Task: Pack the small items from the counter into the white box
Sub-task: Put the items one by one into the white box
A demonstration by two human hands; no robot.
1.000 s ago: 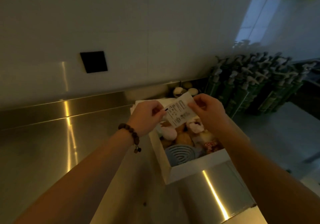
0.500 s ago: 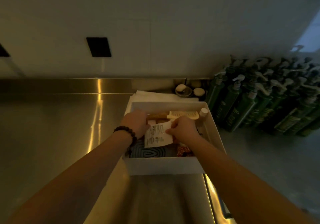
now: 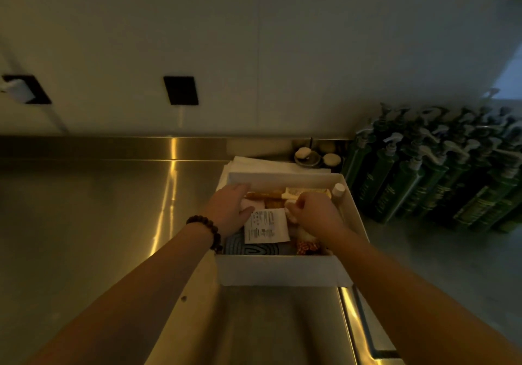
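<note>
The white box (image 3: 282, 273) stands on the steel counter near its right edge, filled with small items. A printed paper slip (image 3: 266, 225) lies on top of them in the middle. My left hand (image 3: 230, 206) rests flat and open at the box's left side, thumb touching the slip's left edge. My right hand (image 3: 312, 210) is inside the box right of the slip, fingers curled at its top right corner. A cream comb (image 3: 306, 192), a small white bottle (image 3: 338, 191), a blue-grey patterned item (image 3: 251, 249) and a reddish item (image 3: 308, 246) lie inside.
White folded sheets (image 3: 260, 164) lie behind the box. Small round dishes (image 3: 308, 157) stand by the backsplash. Several green pump bottles (image 3: 429, 178) crowd the floor to the right. The steel counter (image 3: 99, 209) stretches left; black wall plates (image 3: 180, 90) hang above.
The slip went from held up above the box by both hands to lying on the items inside. My left hand has let go and flattened; the view has shifted over the box.
</note>
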